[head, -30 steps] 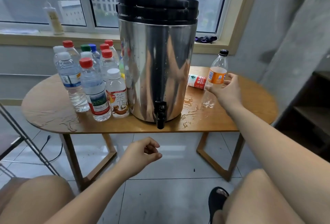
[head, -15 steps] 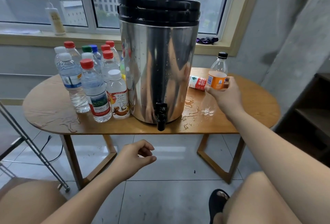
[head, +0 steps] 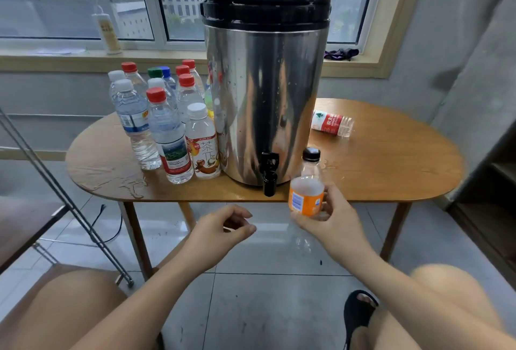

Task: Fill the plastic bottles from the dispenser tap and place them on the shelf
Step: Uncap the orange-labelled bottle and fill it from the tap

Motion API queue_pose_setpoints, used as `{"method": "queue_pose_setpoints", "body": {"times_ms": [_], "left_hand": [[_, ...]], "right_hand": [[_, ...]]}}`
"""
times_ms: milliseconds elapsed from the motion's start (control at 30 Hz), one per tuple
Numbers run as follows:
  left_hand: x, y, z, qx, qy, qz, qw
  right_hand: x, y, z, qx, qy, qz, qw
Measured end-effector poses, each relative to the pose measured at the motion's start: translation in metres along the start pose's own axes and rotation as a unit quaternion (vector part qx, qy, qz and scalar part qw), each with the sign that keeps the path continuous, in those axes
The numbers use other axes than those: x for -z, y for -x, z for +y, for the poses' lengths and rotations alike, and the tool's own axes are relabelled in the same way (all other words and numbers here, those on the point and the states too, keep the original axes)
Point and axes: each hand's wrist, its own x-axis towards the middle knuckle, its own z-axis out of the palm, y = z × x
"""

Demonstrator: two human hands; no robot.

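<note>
Your bare knees (head: 64, 307) sit in the bottom corners of the frame. A black sandal (head: 358, 310) shows on the grey tile floor (head: 265, 293) at the lower right.

Your left hand (head: 220, 229) hangs in the lower middle, in front of the tabletop edge. Its fingers (head: 243, 228) are loosely curled and hold nothing. Your right hand (head: 332, 218) is just to its right. Its fingers (head: 303, 217) and thumb wrap round the small clear plastic bottle with an orange label and a black cap (head: 307, 196). The bottle stands straight up in your hand with its cap on. It is just right of the black tap (head: 269, 173) and does not touch it.

The tap sticks out low on the big shiny metal dispenser with a black lid (head: 265, 92). The dispenser stands in the middle of the frame on the brown wooden tabletop (head: 396, 171), which has wet spots on it. Left of the dispenser a bunch of clear plastic bottles with red, white, green and blue caps (head: 167, 131) stands close together. Right of it, further back, one clear bottle with a red label (head: 331, 123) lies on its side. A dark shelf (head: 499, 179) is at the right edge. Far back, at the upper left, a tall pale bottle (head: 107, 28) stands on the window sill (head: 55, 56).
</note>
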Motion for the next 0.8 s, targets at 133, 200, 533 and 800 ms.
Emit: {"method": "queue_pose_setpoints", "body": {"times_ms": [133,200,533,800], "left_hand": [[-0.002,0.005,0.008,-0.034,0.029,0.003,0.999],[-0.004,0.008,0.013,-0.055,0.038,0.0,0.998],[0.005,0.007,0.015,-0.079,0.017,-0.038,0.996],[0.006,0.003,0.013,-0.123,-0.044,-0.014,0.991]], "right_hand": [[-0.023,0.02,0.027,-0.043,0.009,-0.056,0.997],[-0.035,0.029,0.036,-0.06,0.039,-0.101,0.992],[-0.057,0.025,0.056,-0.037,0.144,-0.197,0.969],[-0.057,0.026,0.059,-0.001,0.165,-0.148,0.975]]}}
